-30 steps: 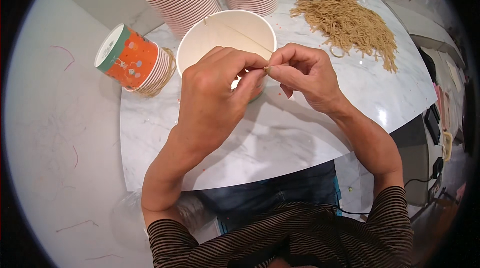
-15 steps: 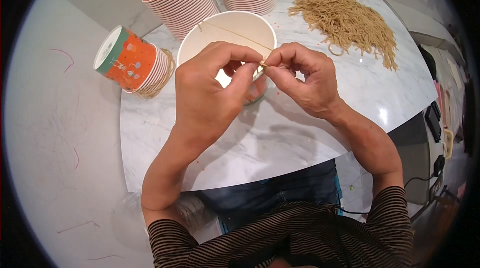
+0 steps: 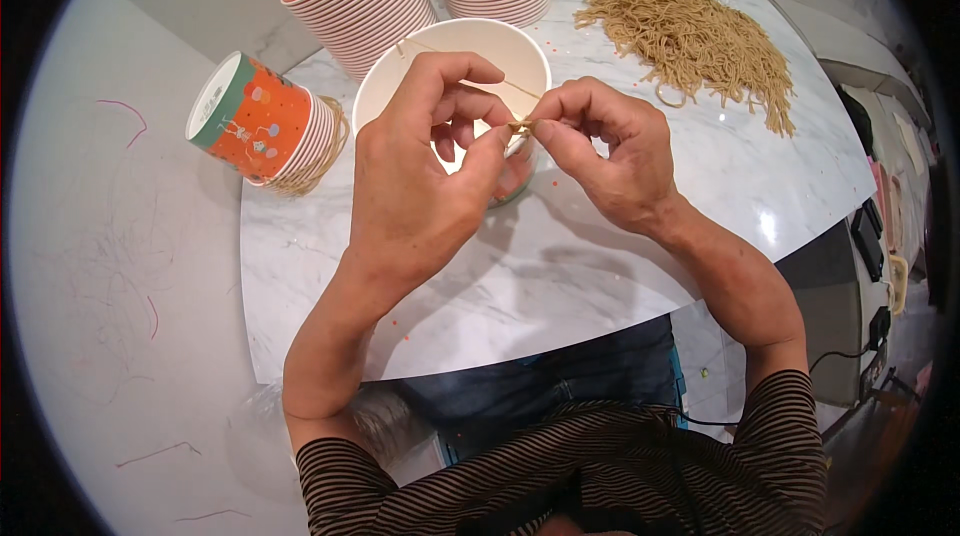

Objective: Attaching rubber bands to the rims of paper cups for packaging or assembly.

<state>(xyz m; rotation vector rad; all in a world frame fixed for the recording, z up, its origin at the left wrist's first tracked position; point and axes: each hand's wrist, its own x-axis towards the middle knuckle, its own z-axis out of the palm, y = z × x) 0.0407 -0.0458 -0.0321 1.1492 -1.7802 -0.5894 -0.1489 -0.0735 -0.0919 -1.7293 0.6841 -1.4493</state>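
Note:
A large paper bucket [image 3: 470, 39] stands upright before me, its white inside facing up. A thin tan cord [image 3: 523, 89] runs from its far left rim across the mouth to my fingers at the near right rim. My right hand [image 3: 612, 151] pinches the cord between thumb and index finger. Against the same spot my left hand [image 3: 415, 171] presses its thumb and a bent finger on the cord, with its index finger raised. The fingers partly hide the cord there, so whether it is knotted cannot be seen.
Behind the bucket rise stacks of nested paper buckets [image 3: 370, 21]. At the left, a tipped stack of orange and green buckets [image 3: 262, 121] has cords looped around its rims. A heap of tan cords [image 3: 690, 41] lies at the far right of the marble-look table [image 3: 560, 276].
My left index finger has lifted off the cord and now arches above it. Both hands stay at the bucket's near right rim.

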